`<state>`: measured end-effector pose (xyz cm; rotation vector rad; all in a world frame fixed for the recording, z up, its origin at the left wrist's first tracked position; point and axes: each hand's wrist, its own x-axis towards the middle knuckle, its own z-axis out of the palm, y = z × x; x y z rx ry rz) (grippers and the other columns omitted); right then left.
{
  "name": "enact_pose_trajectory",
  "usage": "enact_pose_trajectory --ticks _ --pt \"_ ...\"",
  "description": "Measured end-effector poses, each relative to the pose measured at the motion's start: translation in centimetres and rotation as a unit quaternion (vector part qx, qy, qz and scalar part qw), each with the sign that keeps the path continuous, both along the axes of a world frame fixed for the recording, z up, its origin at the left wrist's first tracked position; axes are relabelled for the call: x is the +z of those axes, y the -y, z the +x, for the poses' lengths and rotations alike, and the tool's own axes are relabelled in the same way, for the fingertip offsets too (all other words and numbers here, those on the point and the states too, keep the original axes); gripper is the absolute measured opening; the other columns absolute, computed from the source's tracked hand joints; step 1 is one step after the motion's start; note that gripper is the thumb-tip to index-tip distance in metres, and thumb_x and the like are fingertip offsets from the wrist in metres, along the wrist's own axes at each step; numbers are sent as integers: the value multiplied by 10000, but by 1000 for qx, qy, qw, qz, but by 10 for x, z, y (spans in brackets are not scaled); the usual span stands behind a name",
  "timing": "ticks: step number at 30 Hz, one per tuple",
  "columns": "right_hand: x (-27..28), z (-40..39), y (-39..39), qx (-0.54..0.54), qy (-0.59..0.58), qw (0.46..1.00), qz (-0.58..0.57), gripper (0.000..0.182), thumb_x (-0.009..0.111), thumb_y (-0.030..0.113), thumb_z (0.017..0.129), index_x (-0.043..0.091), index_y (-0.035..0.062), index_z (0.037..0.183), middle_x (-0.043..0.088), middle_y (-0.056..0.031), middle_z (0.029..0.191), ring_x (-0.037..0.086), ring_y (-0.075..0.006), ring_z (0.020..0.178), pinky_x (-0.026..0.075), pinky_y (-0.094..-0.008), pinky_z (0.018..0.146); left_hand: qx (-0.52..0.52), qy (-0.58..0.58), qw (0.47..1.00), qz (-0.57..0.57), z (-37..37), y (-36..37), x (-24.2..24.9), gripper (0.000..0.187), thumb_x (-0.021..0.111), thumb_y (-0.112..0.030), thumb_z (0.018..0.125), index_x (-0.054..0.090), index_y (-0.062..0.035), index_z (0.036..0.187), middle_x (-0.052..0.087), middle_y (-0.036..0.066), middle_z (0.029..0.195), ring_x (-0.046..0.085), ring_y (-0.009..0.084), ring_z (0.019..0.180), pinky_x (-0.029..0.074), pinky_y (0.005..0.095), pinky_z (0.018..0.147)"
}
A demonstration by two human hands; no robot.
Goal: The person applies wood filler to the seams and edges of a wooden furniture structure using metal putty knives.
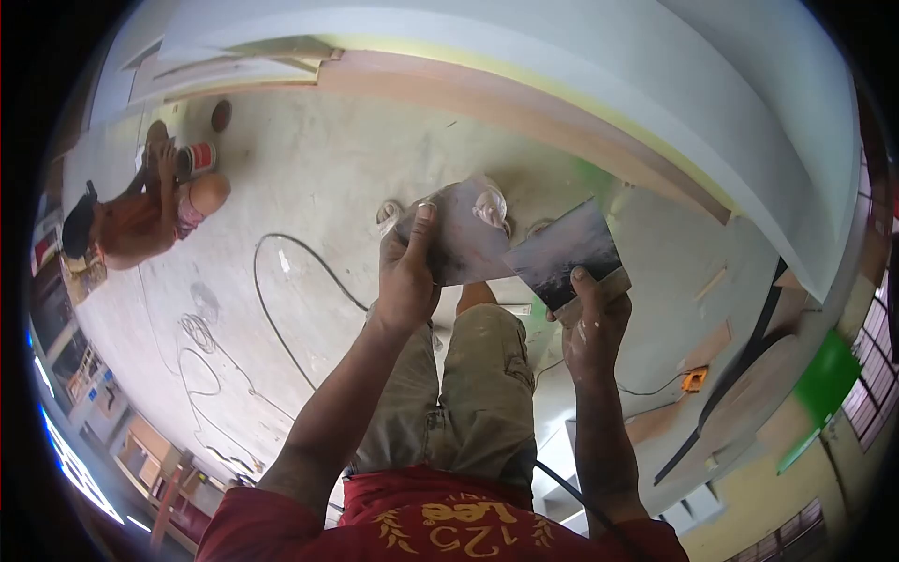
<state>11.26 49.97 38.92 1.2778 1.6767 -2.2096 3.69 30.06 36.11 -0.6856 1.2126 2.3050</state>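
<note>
My left hand (409, 272) is closed on the edge of a flat, dusty grey plate (459, 239), thumb on its upper face. A whitish, putty-like smear (489, 208) shows at the plate's far right corner. In my right hand (596, 328) is a dark, squarish scraper blade (569, 258) with a lighter strip along its near edge, where my thumb presses. The blade's left corner comes right up to the plate's right edge. Both tools are held above the floor, in front of my knees.
A long white structure with a wooden edge (524, 98) curves across the far side. At left, another person (150, 215) crouches by a paint bucket (197, 159). A black cable (267, 281) and coiled wire (197, 328) lie on the floor (318, 169). An orange tool (694, 379) lies at right.
</note>
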Motion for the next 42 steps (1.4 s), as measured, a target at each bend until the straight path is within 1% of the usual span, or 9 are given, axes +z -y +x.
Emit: enact_pose_trajectory --ticks 5,16,19,21,25,28,31,37,42 --pt "2 -8 5 22 -6 1000 -10 320 711 161 900 601 -11 1146 663 -84 963 675 -173 740 536 -323 544 9 -6 1000 3 14 5 4 435 499 -319 1096 590 52 1306 683 97 1140 657 137 1039 551 303 909" --pt "12 -10 2 45 -63 997 -18 342 715 152 923 589 -9 1196 665 -82 1021 690 -192 836 552 -340 585 -96 -61 990 -78 50 0 42 409 489 -286 1104 611 41 1315 697 39 1030 640 73 907 550 261 804" --pt "15 -15 2 102 -95 990 5 355 718 157 925 606 -39 1200 675 -100 1070 696 -196 870 567 -335 634 -153 -73 982 -87 56 17 41 403 484 -281 1106 616 42 1309 691 28 998 630 59 865 542 249 755" --pt "2 -28 -7 179 -151 963 130 333 701 122 940 612 -72 1196 677 -112 1105 693 -207 912 576 -352 726 -197 -47 976 -78 50 31 34 403 480 -282 1108 621 42 1302 686 22 983 624 52 843 533 242 727" --pt "-3 -86 -12 340 -270 843 317 354 681 -64 878 669 -23 1229 706 -134 1126 689 -228 954 557 -383 860 -78 47 994 -60 48 54 22 410 479 -296 1106 619 43 1289 691 36 989 647 71 840 553 251 758" --pt "-8 -143 -16 471 -382 587 537 588 686 -120 766 661 75 1320 664 -110 1273 634 -298 1107 513 -434 970 -39 62 995 -61 50 71 25 423 480 -314 1103 613 47 1277 699 57 1014 676 100 868 575 271 803" --pt "-22 -178 -17 518 -383 483 594 749 720 -92 677 653 189 1367 606 -38 1398 546 -315 1228 468 -462 1014 -1 55 994 -90 57 74 15 429 484 -324 1101 616 45 1274 696 59 1025 676 104 897 575 273 799" --pt "-38 -202 -9 535 -383 329 677 697 751 24 726 656 295 1362 604 32 1405 549 -220 1232 415 -407 1009 8 68 994 -83 66 76 17 457 525 -344 1083 622 50 1294 704 74 1073 672 120 924 562 296 810" --pt "-55 -208 -9 511 -393 287 708 650 731 98 769 644 358 1359 600 69 1400 551 -165 1215 361 -357 1012 13 71 994 -81 72 70 11 411 506 -332 1092 638 31 1234 688 48 999 665 98 855 571 280 751"
